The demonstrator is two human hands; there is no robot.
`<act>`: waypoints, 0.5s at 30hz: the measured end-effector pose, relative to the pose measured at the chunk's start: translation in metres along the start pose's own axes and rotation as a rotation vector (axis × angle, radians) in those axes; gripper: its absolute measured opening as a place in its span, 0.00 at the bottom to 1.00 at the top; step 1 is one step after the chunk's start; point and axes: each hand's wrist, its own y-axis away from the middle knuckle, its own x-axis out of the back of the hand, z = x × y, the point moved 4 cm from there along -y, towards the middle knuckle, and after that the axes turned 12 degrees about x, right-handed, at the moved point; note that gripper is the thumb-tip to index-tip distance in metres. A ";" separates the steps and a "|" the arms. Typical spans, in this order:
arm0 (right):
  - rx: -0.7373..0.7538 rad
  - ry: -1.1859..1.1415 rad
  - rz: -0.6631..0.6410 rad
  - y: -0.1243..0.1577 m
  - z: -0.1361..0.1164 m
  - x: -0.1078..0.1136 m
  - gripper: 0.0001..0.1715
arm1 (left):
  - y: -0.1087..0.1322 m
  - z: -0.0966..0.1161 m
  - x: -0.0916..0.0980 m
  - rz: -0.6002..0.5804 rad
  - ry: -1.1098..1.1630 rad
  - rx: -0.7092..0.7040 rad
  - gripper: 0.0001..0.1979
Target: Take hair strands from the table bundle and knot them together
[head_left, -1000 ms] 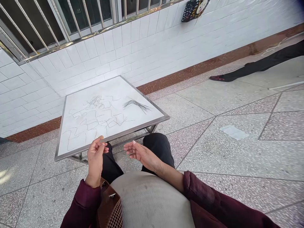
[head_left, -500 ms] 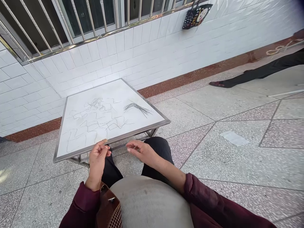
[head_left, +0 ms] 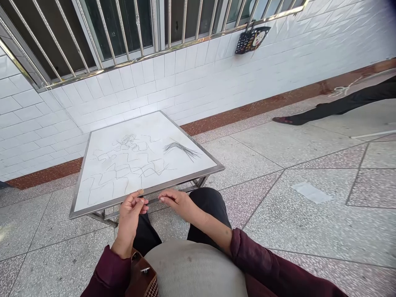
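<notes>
Head view: a fanned bunch of fine black hairs (head_left: 181,149) lies on the right of a steel-framed white board (head_left: 145,128), with loose wavy strands (head_left: 123,165) spread to its left. Just off the board's near edge, the left hand (head_left: 130,218) and right hand (head_left: 176,202) curl their fingers, thumbs against fingertips; whether either pinches a hair is too fine to tell.

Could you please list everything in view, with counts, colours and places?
table: 1, white top, steel frame, by the wall
strand bundle: 1, black, right of tabletop
zigzag strands: many, black, left of tabletop
barred window: 1, steel bars, top
tiled wall: 1, white, behind table
hanging basket: 1, black, under window rail
terrazzo floor: 1, grey and pink, below
other person's leg: 1, black, upper right
left hand: 1, bare, at table's front edge
right hand: 1, bare, near that edge
sleeves: 2, maroon, bottom
</notes>
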 end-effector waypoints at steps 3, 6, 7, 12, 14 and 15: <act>-0.084 -0.151 0.036 0.002 0.007 0.004 0.12 | -0.006 -0.005 0.001 -0.002 0.025 0.003 0.27; -0.198 -0.178 0.088 0.001 0.014 0.018 0.14 | -0.014 -0.012 0.008 0.019 0.055 -0.010 0.26; -0.237 -0.182 0.103 -0.001 0.015 0.024 0.15 | -0.016 -0.014 0.011 0.026 0.057 -0.017 0.25; -0.313 -0.151 0.170 -0.014 0.011 0.057 0.16 | -0.027 -0.033 0.015 -0.051 -0.072 -0.041 0.21; -0.326 -0.103 0.188 -0.023 0.008 0.070 0.15 | -0.033 -0.051 0.011 -0.164 -0.230 -0.026 0.19; -0.332 -0.062 0.197 -0.029 0.007 0.078 0.15 | -0.037 -0.062 0.009 -0.227 -0.337 -0.029 0.18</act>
